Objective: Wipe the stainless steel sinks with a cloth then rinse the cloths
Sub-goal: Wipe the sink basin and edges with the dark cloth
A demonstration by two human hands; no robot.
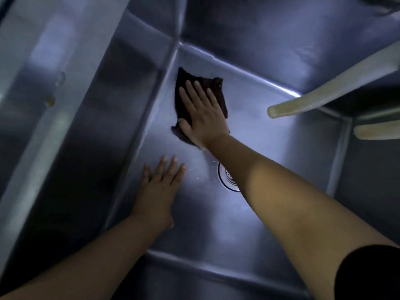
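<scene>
I look down into a deep stainless steel sink (pixel 281 152). A dark cloth (pixel 184 83) lies flat on the sink floor near the far left corner. My right hand (pixel 201 113) presses on it with straight, spread fingers. My left hand (pixel 159 191) lies flat on the bare sink floor nearer to me, fingers straight, holding nothing. The round drain (pixel 227 178) sits between my two arms, partly hidden by my right forearm.
A pale hose (pixel 313 98) reaches into the sink from the upper right, its open end above the floor. A second pale hose end (pixel 376 132) shows at the right edge. The steel wall (pixel 97 126) rises on the left.
</scene>
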